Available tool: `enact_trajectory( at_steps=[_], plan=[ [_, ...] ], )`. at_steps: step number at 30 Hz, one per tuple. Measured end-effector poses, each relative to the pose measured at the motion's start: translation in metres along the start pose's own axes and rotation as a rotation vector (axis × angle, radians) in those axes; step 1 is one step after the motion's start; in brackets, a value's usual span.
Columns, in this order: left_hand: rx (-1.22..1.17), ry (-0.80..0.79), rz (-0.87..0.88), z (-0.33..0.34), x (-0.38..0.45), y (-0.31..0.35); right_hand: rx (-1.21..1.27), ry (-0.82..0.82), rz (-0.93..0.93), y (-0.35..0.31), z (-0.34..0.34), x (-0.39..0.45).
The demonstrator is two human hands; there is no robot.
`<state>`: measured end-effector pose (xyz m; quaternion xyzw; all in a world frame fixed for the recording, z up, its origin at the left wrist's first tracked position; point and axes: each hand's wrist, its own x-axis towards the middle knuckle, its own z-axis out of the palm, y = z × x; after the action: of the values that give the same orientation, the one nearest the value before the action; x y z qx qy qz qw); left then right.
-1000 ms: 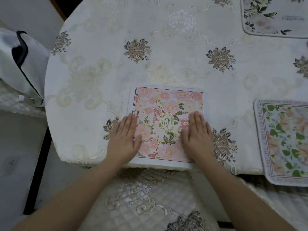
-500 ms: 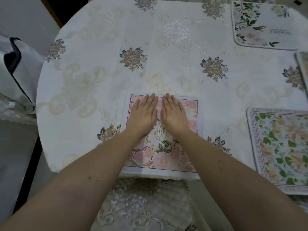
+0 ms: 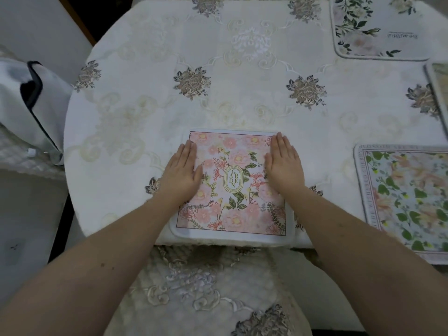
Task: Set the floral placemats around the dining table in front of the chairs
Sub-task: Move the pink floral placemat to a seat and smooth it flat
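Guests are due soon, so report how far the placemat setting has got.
Looks done: the green-leaf placemat and the white floral placemat lie flat on the table. In hand: both hands, left and right, press the pink placemat flat. Left: the bare far-left rim; any seats out of view cannot be judged.

A rounded surface (image 3: pixel 145 98) fills most of the view, covered in a cream embroidered cloth (image 3: pixel 242 76) with grey-brown flower clusters and pale scrollwork. At its near edge stands a chair seat (image 3: pixel 206 287) — padded, in matching embroidered fabric. To the left lies a white cushion with dark piping (image 3: pixel 31 93) on quilted cover, above pale grey floor (image 3: pixel 26 226). The light is soft and even.
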<state>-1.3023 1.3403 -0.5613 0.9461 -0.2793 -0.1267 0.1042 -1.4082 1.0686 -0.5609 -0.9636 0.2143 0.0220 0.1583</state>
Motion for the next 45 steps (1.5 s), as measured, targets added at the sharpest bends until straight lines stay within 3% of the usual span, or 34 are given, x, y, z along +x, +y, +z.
enact_trajectory(
  at_steps=[8, 14, 23, 25, 30, 36, 45],
  plan=[
    [-0.053, -0.023, 0.096, 0.005, -0.034, 0.0, 0.047, -0.019, -0.112, 0.011, -0.002, -0.027],
    [-0.174, -0.002, 0.042, 0.005, -0.05, 0.008, 0.129, -0.049, -0.132, 0.013, -0.003, -0.022],
    [0.106, -0.085, 0.079, 0.005, -0.067, 0.027, 0.013, -0.079, -0.186, 0.009, 0.0, -0.063],
    [0.134, -0.105, 0.065, 0.013, -0.082, 0.036, -0.011, -0.097, -0.162, 0.005, 0.005, -0.086],
    [0.058, -0.06, -0.208, 0.028, -0.112, 0.039, 0.021, -0.043, -0.041, 0.008, 0.013, -0.127],
    [-0.003, -0.062, -0.16, 0.022, -0.119, 0.037, 0.12, -0.04, -0.107, 0.005, 0.014, -0.151],
    [-0.02, -0.022, -0.117, 0.029, -0.12, 0.029, 0.135, -0.022, -0.054, -0.002, 0.015, -0.163]
  ],
)
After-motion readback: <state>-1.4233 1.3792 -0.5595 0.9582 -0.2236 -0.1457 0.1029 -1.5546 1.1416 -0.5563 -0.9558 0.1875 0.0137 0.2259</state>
